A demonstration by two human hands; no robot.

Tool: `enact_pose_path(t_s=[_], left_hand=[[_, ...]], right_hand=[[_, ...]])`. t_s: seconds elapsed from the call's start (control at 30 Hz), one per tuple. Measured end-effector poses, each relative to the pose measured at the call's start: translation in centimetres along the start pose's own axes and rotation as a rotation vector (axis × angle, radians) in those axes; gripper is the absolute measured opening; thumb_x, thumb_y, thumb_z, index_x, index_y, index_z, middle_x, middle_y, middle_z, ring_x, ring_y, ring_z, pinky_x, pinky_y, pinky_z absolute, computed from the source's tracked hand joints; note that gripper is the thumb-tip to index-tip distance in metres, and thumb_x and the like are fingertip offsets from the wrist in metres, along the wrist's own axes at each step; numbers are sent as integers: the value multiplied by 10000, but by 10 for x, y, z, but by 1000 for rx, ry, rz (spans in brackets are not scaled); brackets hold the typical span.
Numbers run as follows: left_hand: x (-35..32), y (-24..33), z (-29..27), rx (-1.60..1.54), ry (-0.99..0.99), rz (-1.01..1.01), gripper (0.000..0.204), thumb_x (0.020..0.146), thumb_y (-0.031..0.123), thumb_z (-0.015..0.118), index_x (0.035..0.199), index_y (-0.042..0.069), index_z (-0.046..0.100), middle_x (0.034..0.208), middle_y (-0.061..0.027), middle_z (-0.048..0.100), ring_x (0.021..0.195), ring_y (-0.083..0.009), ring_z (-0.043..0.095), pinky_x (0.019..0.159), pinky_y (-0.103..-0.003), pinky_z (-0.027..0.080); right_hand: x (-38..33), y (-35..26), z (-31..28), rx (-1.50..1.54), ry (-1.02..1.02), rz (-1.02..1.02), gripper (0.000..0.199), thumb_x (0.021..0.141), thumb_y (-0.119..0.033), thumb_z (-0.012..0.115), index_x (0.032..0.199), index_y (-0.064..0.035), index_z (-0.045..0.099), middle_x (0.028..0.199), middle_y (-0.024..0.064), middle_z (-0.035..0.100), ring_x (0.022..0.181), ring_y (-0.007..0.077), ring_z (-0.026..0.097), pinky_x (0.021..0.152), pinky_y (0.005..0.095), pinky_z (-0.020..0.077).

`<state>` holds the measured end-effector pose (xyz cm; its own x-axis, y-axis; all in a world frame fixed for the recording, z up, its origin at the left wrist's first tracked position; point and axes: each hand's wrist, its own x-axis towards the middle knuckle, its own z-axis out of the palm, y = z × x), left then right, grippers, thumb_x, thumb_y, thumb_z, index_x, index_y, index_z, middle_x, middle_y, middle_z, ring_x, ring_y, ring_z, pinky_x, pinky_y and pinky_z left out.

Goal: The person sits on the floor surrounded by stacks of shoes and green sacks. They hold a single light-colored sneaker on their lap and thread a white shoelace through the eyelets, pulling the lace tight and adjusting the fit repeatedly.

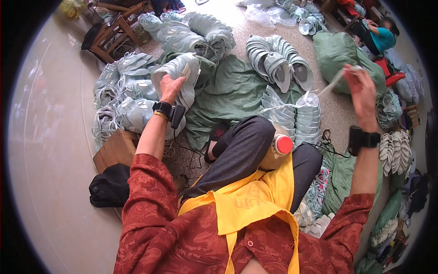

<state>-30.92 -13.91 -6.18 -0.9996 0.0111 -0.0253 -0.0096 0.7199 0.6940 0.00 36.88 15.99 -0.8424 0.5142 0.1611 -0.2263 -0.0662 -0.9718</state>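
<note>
My left hand (172,87) is closed on the edge of a bundle of nested pale mint shoe uppers (186,75), in front of the larger heap. Out to the right, my right hand (362,93) is raised with its fingers pinched on a whitish lace (336,82). That lace runs slantwise down to a stack of pale uppers (308,119) standing by my knee. Beside this stack is another row of nested uppers (278,112), with a white strand across it. Both wrists wear black bands with small boxes.
Piles of uppers (123,86) lie left on a green cloth (228,93). Farther off stand two nested rows (269,55) and a full green sack (349,59). A red-capped bottle (283,144) sits between my legs. A wooden stool (119,34) and a seated person (383,36) are farther back.
</note>
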Motion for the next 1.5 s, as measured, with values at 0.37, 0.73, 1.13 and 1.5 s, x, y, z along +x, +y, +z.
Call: enact_pose_path(t_s=[0.37,0.73,1.13,1.5], left_hand=[[-13,38,-30,-102,36,36,614,703,423,817,1017,-95,716,1025,-265,744,1003,-372,723,901,-409,538],[-19,54,-76,-164,57,84,550,733,366,821,970,-121,721,932,-245,753,887,-318,743,799,-397,556],[-46,89,-68,-300,26,129,483,746,381,860,770,-51,646,748,-122,692,698,-207,656,667,-362,538],[-104,154,13,-530,-463,459,301,906,80,756,1162,-70,703,1055,-88,759,921,-130,706,807,-294,583]], right_hand=[[52,-37,140,-63,-472,-241,215,1075,-155,542,1197,7,615,1270,201,676,1184,280,677,1089,387,514],[34,-6,234,-85,-472,-305,197,1099,-163,478,1063,-30,618,1151,156,702,1133,239,687,1093,409,512],[11,103,125,-682,-566,185,326,976,-54,641,1294,11,655,1129,101,730,943,147,724,817,274,591],[-13,87,62,-599,-331,32,328,1001,-105,679,1313,-13,646,1217,91,719,1115,159,676,959,293,545]])
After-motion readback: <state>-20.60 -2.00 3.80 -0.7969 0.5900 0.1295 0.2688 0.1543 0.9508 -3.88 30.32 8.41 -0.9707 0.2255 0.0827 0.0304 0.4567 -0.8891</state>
